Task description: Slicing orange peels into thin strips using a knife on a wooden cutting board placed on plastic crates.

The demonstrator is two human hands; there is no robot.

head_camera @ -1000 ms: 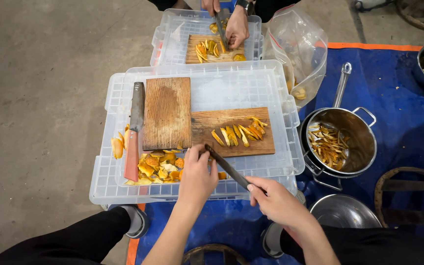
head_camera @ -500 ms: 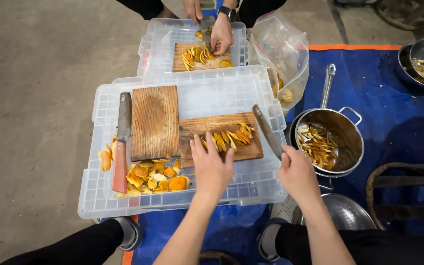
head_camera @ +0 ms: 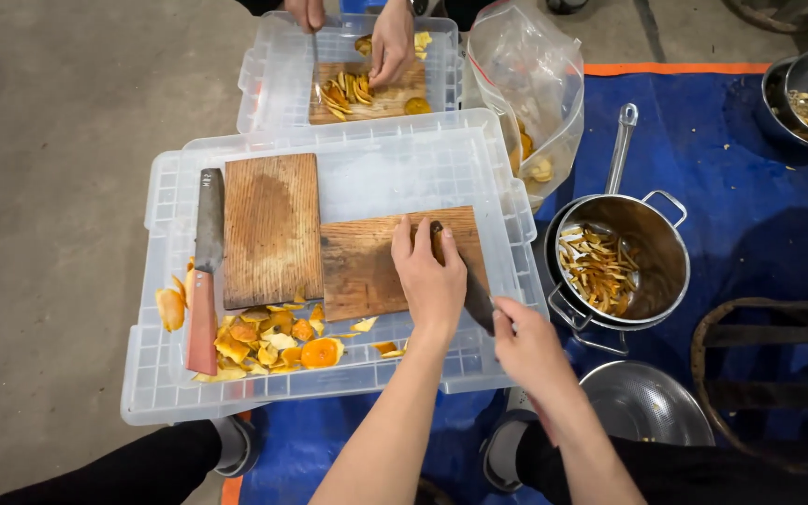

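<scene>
At the left of the frame we see bare concrete floor, then the large clear plastic lid that serves as a low work surface. On its left edge lies a spare cleaver with a reddish handle, blade pointing to the top of the frame, parked out of the cutting zone. Beside it stands an upright wooden board, unused. Below it, lower left of centre, a heap of orange peel scraps is piled off the boards, seemingly to keep the cutting face free.

At centre, a second wooden board lies crosswise. Our left hand rests flat on its right half, fingers curled down over a small piece of peel, pinning whatever is under it; the piece itself is mostly hidden. Just to the lower right, our right hand is clamped round the handle of a dark knife, its blade running up under the left hand's fingers. The two hands sit close together, not touching.

At the top centre, another person's hands work on a third board with peel strips.

To the right, a clear plastic bag holds orange pieces; below it a steel saucepan collects cut strips, within reach of the board. An empty steel bowl sits lower right on the blue tarp.
</scene>
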